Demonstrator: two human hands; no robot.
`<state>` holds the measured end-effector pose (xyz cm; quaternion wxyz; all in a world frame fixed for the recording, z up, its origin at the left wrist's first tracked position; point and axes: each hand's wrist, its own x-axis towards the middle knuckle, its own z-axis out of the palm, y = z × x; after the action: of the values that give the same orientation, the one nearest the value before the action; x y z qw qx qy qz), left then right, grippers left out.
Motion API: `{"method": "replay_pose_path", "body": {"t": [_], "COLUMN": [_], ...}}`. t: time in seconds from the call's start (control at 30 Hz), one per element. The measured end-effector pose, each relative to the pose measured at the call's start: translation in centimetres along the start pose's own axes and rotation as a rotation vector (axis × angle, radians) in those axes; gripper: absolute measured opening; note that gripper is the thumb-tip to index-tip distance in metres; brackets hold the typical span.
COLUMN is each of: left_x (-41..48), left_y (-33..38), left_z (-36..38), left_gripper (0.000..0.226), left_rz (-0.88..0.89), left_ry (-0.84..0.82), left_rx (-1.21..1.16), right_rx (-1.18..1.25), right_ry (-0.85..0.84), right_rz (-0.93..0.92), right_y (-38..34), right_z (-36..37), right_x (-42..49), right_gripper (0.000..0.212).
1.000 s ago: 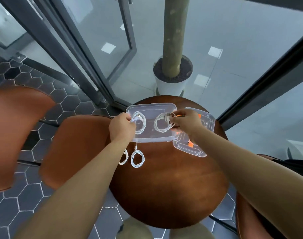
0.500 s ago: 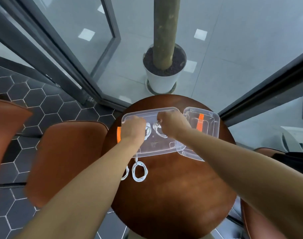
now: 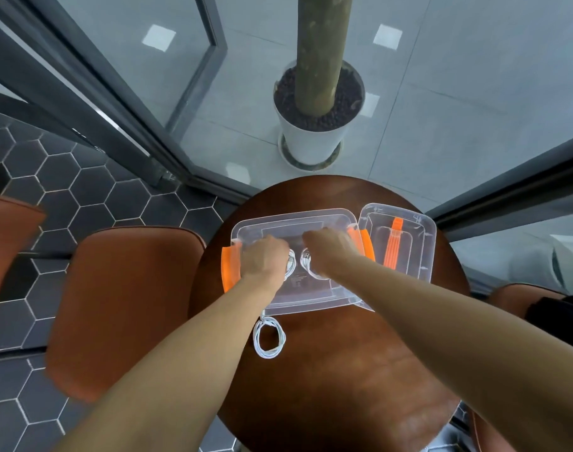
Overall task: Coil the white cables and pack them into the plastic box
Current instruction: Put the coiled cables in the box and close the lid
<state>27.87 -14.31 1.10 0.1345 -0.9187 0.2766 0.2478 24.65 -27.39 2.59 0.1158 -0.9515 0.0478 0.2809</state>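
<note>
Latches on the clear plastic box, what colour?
Orange; the left latch on the plastic box shows it best, head view.

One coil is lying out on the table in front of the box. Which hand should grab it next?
Left, probably. The loose coil lies off the near-left corner of the plastic box, right beside the left forearm. The left hand is nearer to it than the right hand.

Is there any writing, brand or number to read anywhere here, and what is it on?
Nothing legible.
One small printed patch on the floor of the plastic box is too small and blurred to read.
The lid shows no writing.
</note>
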Motion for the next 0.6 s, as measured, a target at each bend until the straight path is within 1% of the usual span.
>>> {"method": "replay_pose_path", "body": {"t": [0.2,0.37,0.53,0.6], "left_x": [0.1,-0.1,-0.8,-1.4], "left_y": [0.0,0.4,0.9,0.9], "left_z": [0.4,0.3,-1.0,-1.5], "left_gripper": [0.026,0.026,0.026,0.027], "left_rz": [-0.037,-0.049,-0.045,-0.030], "left_ry": [-0.022,-0.058,-0.015,0.045], "left_rx": [-0.071,-0.092,-0.066,-0.061], "right_rx": [0.024,-0.033,0.027,0.064], "right_ry": [0.029,0.066,0.063,0.070], "right_rz": [-0.010,-0.032,-0.021,-0.015], "right_y": [-0.2,0.1,0.0,0.1], "right_z": [0.0,0.2,-0.6,-0.9], "right_x": [0.7,0.6,0.1,-0.2], "right_gripper": [0.023,0.023,0.021,0.018]}}
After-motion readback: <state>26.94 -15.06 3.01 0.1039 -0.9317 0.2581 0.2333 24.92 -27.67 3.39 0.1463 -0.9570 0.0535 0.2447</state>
